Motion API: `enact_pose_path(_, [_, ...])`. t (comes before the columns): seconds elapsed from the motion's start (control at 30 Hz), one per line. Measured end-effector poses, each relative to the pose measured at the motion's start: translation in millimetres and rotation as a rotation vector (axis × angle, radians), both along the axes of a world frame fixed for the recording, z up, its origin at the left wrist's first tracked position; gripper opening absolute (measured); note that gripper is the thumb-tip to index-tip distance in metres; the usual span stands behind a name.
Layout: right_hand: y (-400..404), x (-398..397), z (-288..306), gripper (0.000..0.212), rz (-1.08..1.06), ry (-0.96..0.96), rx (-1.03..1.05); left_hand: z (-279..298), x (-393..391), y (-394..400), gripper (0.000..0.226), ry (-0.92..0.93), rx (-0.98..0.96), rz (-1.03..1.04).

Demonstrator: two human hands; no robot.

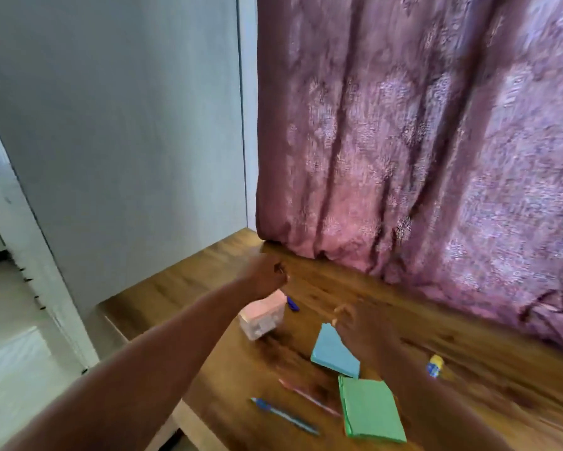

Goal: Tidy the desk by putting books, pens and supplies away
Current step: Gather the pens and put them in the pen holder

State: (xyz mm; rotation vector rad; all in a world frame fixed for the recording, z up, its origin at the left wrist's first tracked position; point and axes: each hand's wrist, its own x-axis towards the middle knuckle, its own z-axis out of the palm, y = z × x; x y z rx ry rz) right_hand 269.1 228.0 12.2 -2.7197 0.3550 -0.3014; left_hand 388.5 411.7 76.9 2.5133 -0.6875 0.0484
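Two paper pads, blue and green; two pens, blue and pink. Curled left hand, grasp unclear; pads at 5 o'clock. Right hand blurred, can't tell.

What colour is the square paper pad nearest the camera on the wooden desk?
Green. The square paper pad shows plainly in the head view, its only view.

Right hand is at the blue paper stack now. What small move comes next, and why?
Probably close the right hand on the blue paper stack and lift it. The hand sits at the stack's far edge, though blur hides its grip. The green stack and two pens lie loose on the desk.
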Motion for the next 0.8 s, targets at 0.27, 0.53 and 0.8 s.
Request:
enact_pose_path(0.27, [22.6, 103.4, -45.7, 0.03, 0.045, 0.048, -0.03, -21.2, 113.9, 41.9, 0.018, 0.023, 0.029, 0.091])
enact_pose_path(0.53, [25.0, 166.3, -72.7, 0.03, 0.071, 0.175, -0.075, -64.0, 146.9, 68.7, 0.044, 0.335, 0.663, -0.102])
enact_pose_path(0.8, [19.6, 177.1, -83.1, 0.029, -0.064, 0.154, -0.002, -92.8, 176.9, 53.5, 0.029, 0.247, 0.844, -0.373])
